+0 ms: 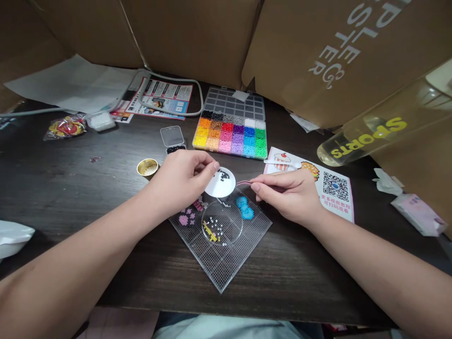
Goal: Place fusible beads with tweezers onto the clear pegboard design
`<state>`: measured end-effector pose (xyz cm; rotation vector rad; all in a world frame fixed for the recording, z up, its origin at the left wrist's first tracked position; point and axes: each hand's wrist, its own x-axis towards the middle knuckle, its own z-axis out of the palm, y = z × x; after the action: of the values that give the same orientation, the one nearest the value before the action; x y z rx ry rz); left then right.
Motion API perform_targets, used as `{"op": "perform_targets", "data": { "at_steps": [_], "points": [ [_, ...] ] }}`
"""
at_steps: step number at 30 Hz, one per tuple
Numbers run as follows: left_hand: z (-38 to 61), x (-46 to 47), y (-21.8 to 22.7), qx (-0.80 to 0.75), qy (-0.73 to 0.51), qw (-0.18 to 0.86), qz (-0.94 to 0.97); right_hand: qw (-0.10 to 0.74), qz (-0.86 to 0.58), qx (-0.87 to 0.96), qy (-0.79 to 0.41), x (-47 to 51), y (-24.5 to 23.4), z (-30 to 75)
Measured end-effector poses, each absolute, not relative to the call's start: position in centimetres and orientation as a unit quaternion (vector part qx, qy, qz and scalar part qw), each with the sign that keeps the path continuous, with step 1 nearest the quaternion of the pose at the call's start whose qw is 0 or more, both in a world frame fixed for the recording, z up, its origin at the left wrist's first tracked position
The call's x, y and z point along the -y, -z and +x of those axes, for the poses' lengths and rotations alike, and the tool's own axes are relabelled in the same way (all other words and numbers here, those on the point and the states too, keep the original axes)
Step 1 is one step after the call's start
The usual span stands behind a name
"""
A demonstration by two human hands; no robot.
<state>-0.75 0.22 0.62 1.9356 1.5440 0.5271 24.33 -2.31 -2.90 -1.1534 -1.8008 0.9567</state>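
Observation:
My left hand (189, 174) is closed, thumb and forefinger pinched at the far left rim of a small white dish (219, 189) with black beads in it. Between the fingers of my right hand (291, 192) are thin pink tweezers (243, 182), their tips beside the dish's right edge. Below lies a clear pegboard (221, 270), turned cornerwise, with pink bead shapes (184, 219) on its left and a blue bead shape (245, 208) on its right. A clear round dish (240, 235) rests on the board; white beads (216, 225) and a yellow bead piece (211, 232) show within its outline.
A sorted bead box (231, 136) stands open at the back. Near my left hand are a small black-bead box (173, 136) and a gold tin (147, 167). A pattern sheet (337, 207) with a white stick (280, 164) lies right, near a large bottle (374, 127).

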Motion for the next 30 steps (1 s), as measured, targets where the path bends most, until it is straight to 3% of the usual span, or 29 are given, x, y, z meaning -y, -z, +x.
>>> {"op": "perform_targets", "data": {
  "at_steps": [14, 30],
  "points": [
    [-0.9, -0.5, -0.5, -0.615, -0.224, 0.276, 0.704, 0.280, -0.419, 0.772, -0.387, 0.4, 2.8, 25.5],
    [-0.9, -0.4, -0.8, -0.619, -0.225, 0.279, 0.699, 0.344, -0.404, 0.777, -0.338, 0.6, 3.8, 25.3]
  ]
}}
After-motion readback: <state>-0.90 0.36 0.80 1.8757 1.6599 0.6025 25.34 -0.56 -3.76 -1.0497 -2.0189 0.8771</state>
